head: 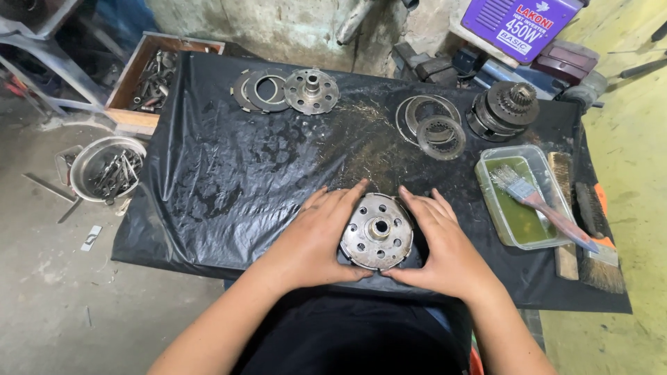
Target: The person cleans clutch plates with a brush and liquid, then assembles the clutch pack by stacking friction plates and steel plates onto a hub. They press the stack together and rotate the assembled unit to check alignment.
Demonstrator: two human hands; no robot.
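On the near edge of the black plastic sheet [229,180] sits a round metal clutch drum [377,232], flat face up, ringed with small holes and a hub hole in the middle. Left hand [316,243] cups its left side, right hand [445,246] cups its right side. Both palms down, fingers held together and slightly curved along the rim, thumbs meeting below the drum at the near side. Fingertips point far. Both hands touch the drum; no pinch, more of a two-sided clasp.

Far left on the sheet: a stack of flat friction rings [258,90], and just beside it on the right a round pressure plate [311,91] with a raised centre. Far right of centre: thin steel rings [425,114] overlapping a darker toothed disc [440,137]. Further right, a clutch housing with gear [504,110]. Right side: clear plastic tub [531,157] with greenish liquid, a paintbrush [538,203] lying across it. Just right of the tub, a wire brush [561,208], then a second bristle brush [596,239].

Off the sheet, left: metal bowl [108,167] of small tools on the floor, wooden tray [156,73] of hardware further back. Far right, purple machine casing [521,24].
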